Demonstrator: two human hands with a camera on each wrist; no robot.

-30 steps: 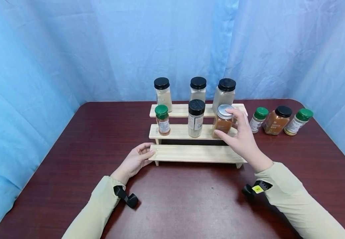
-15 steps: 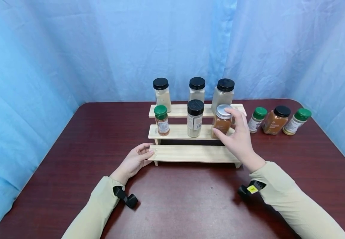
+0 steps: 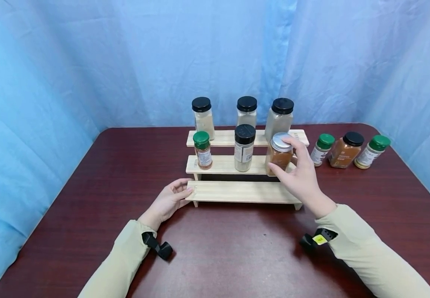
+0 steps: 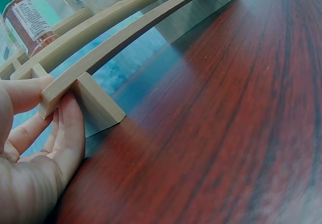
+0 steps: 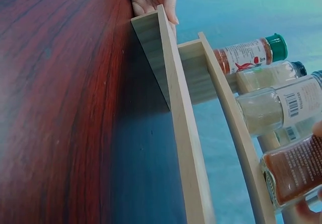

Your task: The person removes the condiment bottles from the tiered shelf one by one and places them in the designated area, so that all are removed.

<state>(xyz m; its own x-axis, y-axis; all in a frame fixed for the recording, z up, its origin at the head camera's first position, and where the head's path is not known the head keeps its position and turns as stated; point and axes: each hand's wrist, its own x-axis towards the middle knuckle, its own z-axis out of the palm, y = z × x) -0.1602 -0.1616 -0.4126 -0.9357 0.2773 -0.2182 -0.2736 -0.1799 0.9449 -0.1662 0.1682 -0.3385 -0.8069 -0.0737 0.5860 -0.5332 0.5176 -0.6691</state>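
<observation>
A three-tier wooden rack [image 3: 244, 192] stands on the table. My left hand [image 3: 168, 199] pinches the left end of its lowest tier, thumb above and fingers beneath, as the left wrist view shows. My right hand [image 3: 301, 176] grips a square glass spice jar [image 3: 277, 158] of orange-brown powder by its silver lid and side. The jar's base is at the front edge of the middle tier's right end. On that tier also stand a green-lidded spice bottle [image 3: 204, 156] at left and a black-capped shaker [image 3: 243, 154] in the middle.
Three black-lidded jars, the left one [image 3: 204, 121] with pale powder, stand on the top tier. Right of the rack, two green-capped bottles [image 3: 318, 155] [image 3: 366, 157] flank a black-lidded jar of brown powder [image 3: 343, 152]. Blue curtains [image 3: 200, 62] hang behind the dark red table [image 3: 237, 248].
My right hand has brought the silver-lidded jar slightly forward, toward the middle tier's front edge. The left hand keeps its hold on the lowest tier.
</observation>
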